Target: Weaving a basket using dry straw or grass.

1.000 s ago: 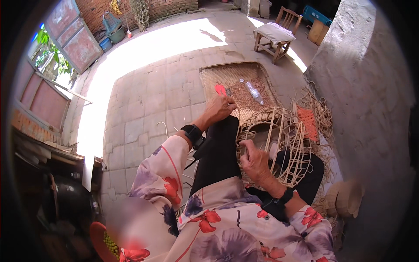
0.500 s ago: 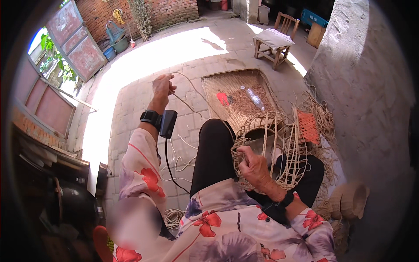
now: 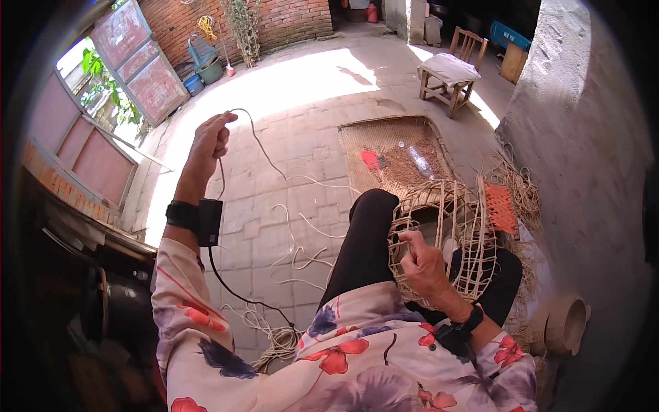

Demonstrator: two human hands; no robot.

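Note:
My left hand [image 3: 210, 143] is raised out to the left, fingers closed on a thin tan cord [image 3: 259, 143]. The cord loops over the fingertips and trails across the paving toward my knee. In my lap lies an openwork basket [image 3: 447, 191] of tan cord strands, with wide gaps in its mesh. My right hand [image 3: 424, 269] is closed at its near left side, thumb and forefinger pinched on the edge. Exactly which strand the pinch holds is hidden by the fingers.
A shallow woven tray [image 3: 358, 134] ahead holds brown bits, a red item and a clear plastic bottle [image 3: 419, 163]. An orange woven piece [image 3: 500, 207] and loose cord stand right, by a rough wall. Coiled cord [image 3: 278, 345] lies left of me; a wooden chair [image 3: 453, 72] stands beyond.
My left hand has swung outward to the left, drawing the cord along with it. My right hand stays at the basket's edge. The whole view has shifted slightly.

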